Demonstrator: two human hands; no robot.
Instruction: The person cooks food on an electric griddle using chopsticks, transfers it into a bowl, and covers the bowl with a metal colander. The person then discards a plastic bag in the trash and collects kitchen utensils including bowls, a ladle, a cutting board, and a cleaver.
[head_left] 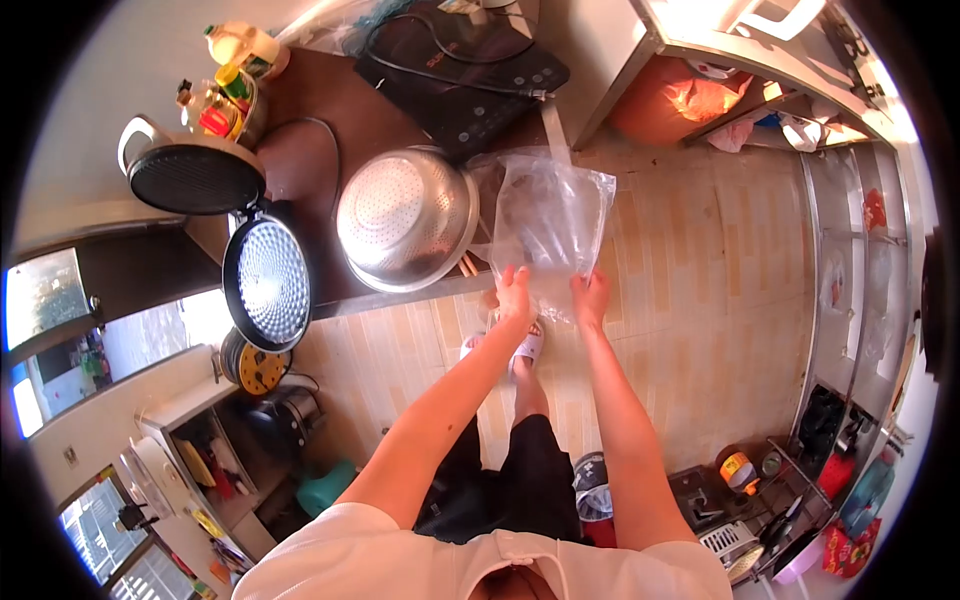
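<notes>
A clear plastic bag (550, 215) is spread out between my two hands, its far end near the counter's right end. My left hand (513, 295) is closed on the bag's near left side, beside the counter edge. On the near right side of the bag, my right hand (591, 296) pinches the plastic. Left of the bag, an upturned metal colander (405, 215) rests on the brown counter (298, 165). Wooden sticks (468, 265) show beside the colander's rim.
An open round electric pan (268, 283) stands at the counter's left edge. Behind are a black induction cooker (460, 75) and bottles (240, 50). Metal shelving (850, 290) lines the right side. A rack with bottles and utensils stands at the lower right.
</notes>
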